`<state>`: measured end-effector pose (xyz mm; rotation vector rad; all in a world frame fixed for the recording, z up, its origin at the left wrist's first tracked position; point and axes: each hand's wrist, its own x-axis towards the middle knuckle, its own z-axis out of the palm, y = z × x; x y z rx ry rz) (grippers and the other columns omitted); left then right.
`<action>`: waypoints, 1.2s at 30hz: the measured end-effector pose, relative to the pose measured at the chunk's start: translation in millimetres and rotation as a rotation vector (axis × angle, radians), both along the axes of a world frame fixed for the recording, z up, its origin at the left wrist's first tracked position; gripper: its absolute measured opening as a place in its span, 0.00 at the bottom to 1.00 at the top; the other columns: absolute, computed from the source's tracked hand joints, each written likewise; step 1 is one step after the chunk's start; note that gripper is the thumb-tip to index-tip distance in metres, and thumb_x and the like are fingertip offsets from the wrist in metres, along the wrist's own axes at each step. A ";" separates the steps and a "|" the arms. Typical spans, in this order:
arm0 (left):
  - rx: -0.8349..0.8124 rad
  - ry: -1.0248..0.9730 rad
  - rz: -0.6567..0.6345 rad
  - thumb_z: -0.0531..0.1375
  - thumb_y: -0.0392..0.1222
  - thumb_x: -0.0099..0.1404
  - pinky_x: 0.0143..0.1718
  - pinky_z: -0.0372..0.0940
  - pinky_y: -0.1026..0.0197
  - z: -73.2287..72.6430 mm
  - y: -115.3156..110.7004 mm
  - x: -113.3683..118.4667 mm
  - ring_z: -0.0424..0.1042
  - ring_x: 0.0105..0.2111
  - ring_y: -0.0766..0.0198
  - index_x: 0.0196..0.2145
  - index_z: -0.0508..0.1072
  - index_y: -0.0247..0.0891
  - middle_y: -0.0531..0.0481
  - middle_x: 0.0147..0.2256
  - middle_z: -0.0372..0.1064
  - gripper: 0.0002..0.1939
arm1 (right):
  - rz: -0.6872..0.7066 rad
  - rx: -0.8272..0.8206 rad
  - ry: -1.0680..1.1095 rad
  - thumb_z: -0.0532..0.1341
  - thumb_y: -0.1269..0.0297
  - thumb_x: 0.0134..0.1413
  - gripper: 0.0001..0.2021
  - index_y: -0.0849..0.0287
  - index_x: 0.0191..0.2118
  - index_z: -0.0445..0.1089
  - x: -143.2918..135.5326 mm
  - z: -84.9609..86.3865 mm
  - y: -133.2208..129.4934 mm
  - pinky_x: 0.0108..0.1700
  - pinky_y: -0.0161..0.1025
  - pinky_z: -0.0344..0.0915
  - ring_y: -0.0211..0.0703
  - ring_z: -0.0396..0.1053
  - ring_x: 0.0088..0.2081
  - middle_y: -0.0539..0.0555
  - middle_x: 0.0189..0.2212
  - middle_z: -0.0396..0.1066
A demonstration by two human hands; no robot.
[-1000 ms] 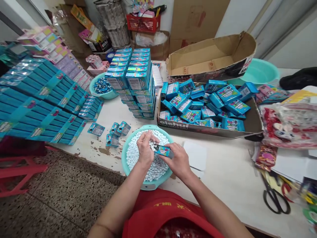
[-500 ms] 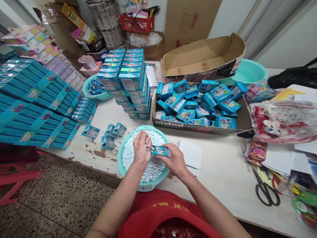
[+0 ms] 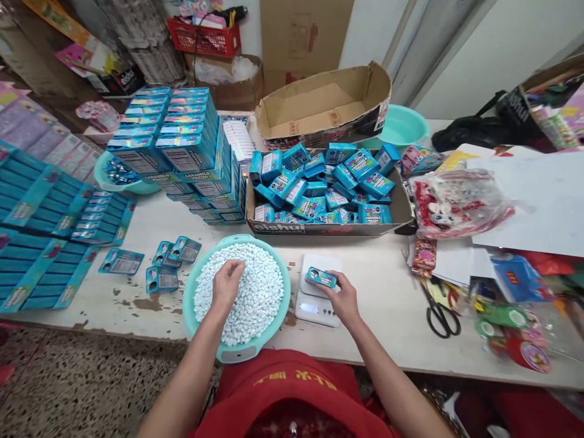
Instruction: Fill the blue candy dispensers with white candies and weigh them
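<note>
My right hand [image 3: 343,297] grips a small blue candy box [image 3: 321,277] at its right end. The box is over the plate of a white digital scale [image 3: 316,311]; whether it touches the plate I cannot tell. A round dark opening shows at the box's left end. My left hand [image 3: 227,283] is closed, fingers curled together, above a turquoise bowl [image 3: 285,286] full of small white candies [image 3: 253,298]. What those fingers hold, if anything, is hidden. Several more blue boxes [image 3: 162,278] lie left of the bowl.
A carton [image 3: 328,229] of loose blue boxes stands behind the scale. Stacked blue boxes [image 3: 196,155] rise behind the bowl, with display packs [image 3: 41,219] far left. Black scissors [image 3: 440,317] and a plastic bag [image 3: 460,207] lie right.
My right hand has carried the candy box rightward from above the bowl to the scale. My left hand has come away from the box and stays over the candies. The view has shifted right.
</note>
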<state>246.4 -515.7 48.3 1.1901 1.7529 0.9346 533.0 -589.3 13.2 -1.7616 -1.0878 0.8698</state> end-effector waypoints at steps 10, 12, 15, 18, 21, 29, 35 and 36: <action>-0.074 0.247 -0.133 0.55 0.52 0.56 0.39 0.62 0.59 1.7 -7.6 -0.6 0.70 0.35 0.57 0.29 0.72 0.40 0.50 0.32 0.73 0.13 | -0.148 -0.007 0.028 0.62 0.50 0.47 0.20 0.59 0.42 0.69 29.8 3.5 -19.1 0.47 0.52 0.67 0.50 0.69 0.46 0.60 0.44 0.70; -0.059 0.307 -0.180 0.54 0.50 0.57 0.40 0.61 0.58 4.1 -10.7 3.0 0.70 0.36 0.57 0.28 0.71 0.41 0.50 0.33 0.73 0.12 | -0.194 -0.028 0.024 0.62 0.50 0.47 0.19 0.60 0.39 0.69 38.5 2.6 -22.3 0.46 0.52 0.67 0.49 0.70 0.43 0.60 0.42 0.71; -0.022 0.339 -0.215 0.53 0.49 0.58 0.41 0.60 0.58 7.5 -13.3 7.6 0.70 0.36 0.57 0.28 0.70 0.42 0.50 0.33 0.73 0.11 | -0.221 -0.032 0.009 0.62 0.50 0.46 0.19 0.60 0.38 0.69 48.1 1.2 -24.0 0.47 0.53 0.66 0.49 0.70 0.42 0.59 0.41 0.72; -0.006 0.366 -0.221 0.52 0.49 0.59 0.40 0.61 0.58 7.8 -12.7 7.6 0.70 0.36 0.57 0.28 0.70 0.41 0.49 0.33 0.73 0.12 | -0.228 0.023 -0.091 0.61 0.51 0.48 0.18 0.60 0.39 0.69 56.2 8.5 -16.1 0.45 0.52 0.67 0.49 0.69 0.42 0.59 0.40 0.71; 0.101 0.482 -0.253 0.51 0.48 0.61 0.45 0.60 0.55 2.9 -7.8 3.3 0.69 0.41 0.54 0.33 0.71 0.40 0.45 0.37 0.72 0.12 | -0.208 0.168 -0.339 0.58 0.52 0.51 0.18 0.60 0.43 0.67 67.5 32.5 12.5 0.45 0.49 0.67 0.50 0.67 0.45 0.60 0.43 0.68; 0.113 0.720 -0.426 0.48 0.50 0.65 0.54 0.53 0.50 -22.5 14.2 -3.0 0.59 0.53 0.49 0.50 0.66 0.35 0.38 0.52 0.63 0.22 | -0.089 -0.008 -0.932 0.55 0.47 0.55 0.35 0.65 0.62 0.49 102.7 85.9 171.3 0.56 0.55 0.50 0.63 0.45 0.61 0.69 0.61 0.47; -0.041 0.781 -0.500 0.48 0.57 0.64 0.49 0.56 0.50 -24.0 12.9 5.1 0.63 0.47 0.48 0.44 0.69 0.37 0.39 0.42 0.67 0.23 | 0.209 -0.495 -0.808 0.61 0.39 0.43 0.45 0.61 0.62 0.51 109.8 43.7 226.5 0.52 0.59 0.54 0.69 0.52 0.57 0.69 0.58 0.55; -0.056 0.804 -0.518 0.48 0.58 0.63 0.48 0.56 0.50 -23.3 12.0 7.5 0.62 0.47 0.47 0.43 0.69 0.37 0.39 0.42 0.67 0.24 | 0.277 -0.559 -0.845 0.61 0.39 0.43 0.42 0.58 0.61 0.56 109.4 38.4 228.7 0.52 0.60 0.54 0.68 0.53 0.56 0.67 0.56 0.59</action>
